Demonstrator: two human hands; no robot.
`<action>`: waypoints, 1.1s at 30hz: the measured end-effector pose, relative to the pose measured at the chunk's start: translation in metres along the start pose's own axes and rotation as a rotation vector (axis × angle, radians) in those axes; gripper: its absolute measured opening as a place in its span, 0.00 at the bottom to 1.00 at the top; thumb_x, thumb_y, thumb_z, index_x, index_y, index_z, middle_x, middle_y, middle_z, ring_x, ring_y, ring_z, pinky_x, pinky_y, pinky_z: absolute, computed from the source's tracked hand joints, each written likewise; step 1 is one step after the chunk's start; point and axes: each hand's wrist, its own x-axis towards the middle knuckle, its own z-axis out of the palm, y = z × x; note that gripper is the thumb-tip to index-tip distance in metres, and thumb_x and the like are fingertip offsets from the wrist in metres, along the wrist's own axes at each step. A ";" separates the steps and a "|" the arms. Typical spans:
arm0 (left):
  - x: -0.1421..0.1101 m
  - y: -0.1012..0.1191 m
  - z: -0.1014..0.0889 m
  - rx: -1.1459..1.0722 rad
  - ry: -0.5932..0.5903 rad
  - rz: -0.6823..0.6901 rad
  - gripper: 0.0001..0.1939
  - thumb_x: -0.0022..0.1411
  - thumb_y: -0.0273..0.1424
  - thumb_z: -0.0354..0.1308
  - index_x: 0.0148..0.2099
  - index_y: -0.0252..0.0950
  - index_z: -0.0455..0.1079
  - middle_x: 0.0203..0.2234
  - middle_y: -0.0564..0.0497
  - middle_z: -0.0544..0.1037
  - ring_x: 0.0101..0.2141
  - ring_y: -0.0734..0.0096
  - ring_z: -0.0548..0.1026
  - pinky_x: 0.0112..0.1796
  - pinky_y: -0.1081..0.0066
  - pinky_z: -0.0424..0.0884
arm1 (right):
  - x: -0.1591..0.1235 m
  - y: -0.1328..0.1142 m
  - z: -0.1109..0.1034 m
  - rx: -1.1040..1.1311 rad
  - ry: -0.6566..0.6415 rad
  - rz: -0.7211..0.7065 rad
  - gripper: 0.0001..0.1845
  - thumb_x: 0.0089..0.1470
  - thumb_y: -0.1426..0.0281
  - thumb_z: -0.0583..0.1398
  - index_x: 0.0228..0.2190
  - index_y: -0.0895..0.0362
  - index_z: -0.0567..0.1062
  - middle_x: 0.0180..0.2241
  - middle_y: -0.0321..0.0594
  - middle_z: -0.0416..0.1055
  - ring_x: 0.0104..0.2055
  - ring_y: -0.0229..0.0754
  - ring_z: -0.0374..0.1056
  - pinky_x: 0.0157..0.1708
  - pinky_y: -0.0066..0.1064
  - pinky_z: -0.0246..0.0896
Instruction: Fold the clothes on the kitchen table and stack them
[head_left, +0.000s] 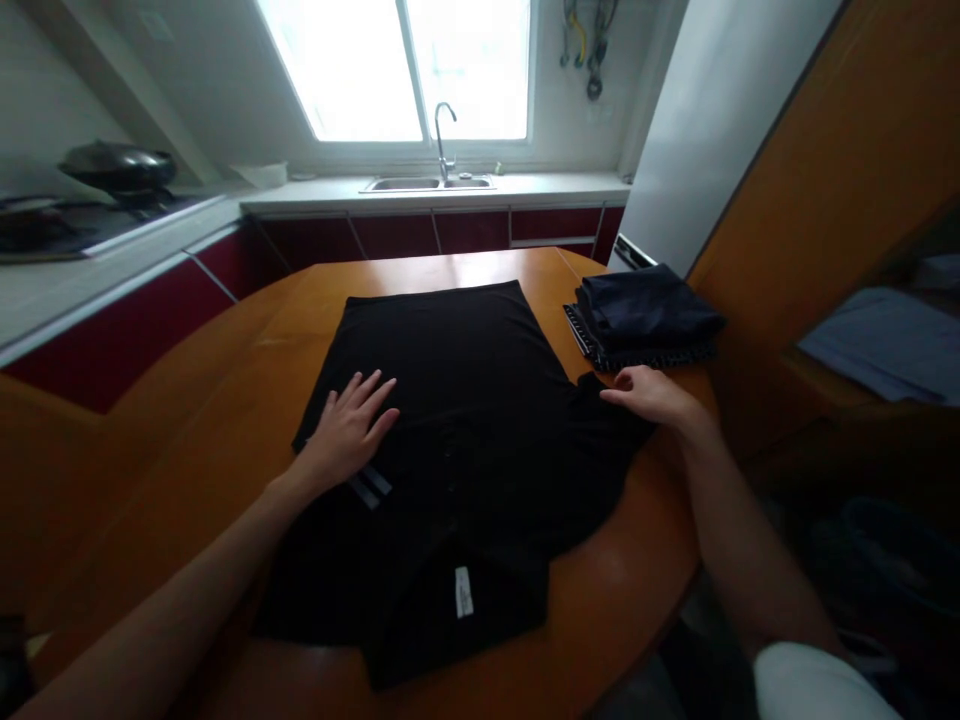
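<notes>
A black polo shirt [457, 370] lies spread out on the wooden table, its collar and white neck label [463, 592] towards me and its hem at the far side. Buttons show faintly down the placket. My left hand [349, 430] rests on the left part of the shirt, palm down with fingers spread, beside two grey stripes [370, 487]. On the other side my right hand [646, 393] has its fingers closed at the bunched edge of the right sleeve; the fingertips are partly hidden.
Folded dark clothes [645, 315] are stacked at the table's [255, 345] right edge, just beyond my right hand. Further back are a counter with a sink [405, 184], a stove with a wok [120, 168], and a tall pale appliance [712, 130].
</notes>
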 end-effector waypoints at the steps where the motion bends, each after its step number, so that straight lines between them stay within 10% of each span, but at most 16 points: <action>1: 0.001 0.010 -0.006 -0.046 -0.004 0.052 0.32 0.73 0.46 0.39 0.71 0.37 0.58 0.71 0.43 0.54 0.71 0.48 0.47 0.65 0.40 0.48 | 0.000 0.001 0.000 -0.011 -0.024 -0.006 0.15 0.50 0.58 0.70 0.31 0.57 0.80 0.34 0.47 0.80 0.35 0.45 0.75 0.32 0.29 0.63; 11: -0.026 0.180 -0.034 -0.697 -0.548 0.779 0.29 0.70 0.41 0.56 0.71 0.46 0.59 0.67 0.48 0.64 0.67 0.58 0.59 0.68 0.57 0.47 | 0.002 0.014 0.003 -0.057 -0.088 0.044 0.14 0.41 0.65 0.73 0.27 0.56 0.77 0.28 0.40 0.76 0.29 0.42 0.71 0.26 0.28 0.56; 22: -0.041 0.190 -0.011 -0.746 -0.747 1.056 0.38 0.69 0.50 0.56 0.74 0.43 0.51 0.70 0.43 0.55 0.69 0.49 0.54 0.68 0.51 0.38 | 0.003 0.015 -0.003 0.121 -0.045 0.005 0.08 0.47 0.70 0.67 0.22 0.57 0.73 0.22 0.35 0.70 0.24 0.35 0.63 0.22 0.26 0.52; 27: -0.024 0.189 -0.010 -1.144 -0.717 0.691 0.29 0.75 0.47 0.45 0.71 0.43 0.59 0.68 0.44 0.62 0.67 0.56 0.59 0.66 0.56 0.53 | -0.004 0.006 -0.012 0.383 -0.003 -0.018 0.05 0.47 0.70 0.66 0.27 0.59 0.76 0.25 0.38 0.74 0.27 0.38 0.67 0.25 0.26 0.59; 33: -0.003 0.182 0.023 -1.736 -0.640 -0.007 0.31 0.70 0.52 0.53 0.67 0.42 0.64 0.64 0.39 0.67 0.60 0.52 0.70 0.60 0.51 0.64 | -0.027 -0.034 -0.018 0.723 -0.049 -0.213 0.29 0.53 0.59 0.65 0.55 0.55 0.73 0.31 0.38 0.78 0.31 0.42 0.74 0.29 0.29 0.66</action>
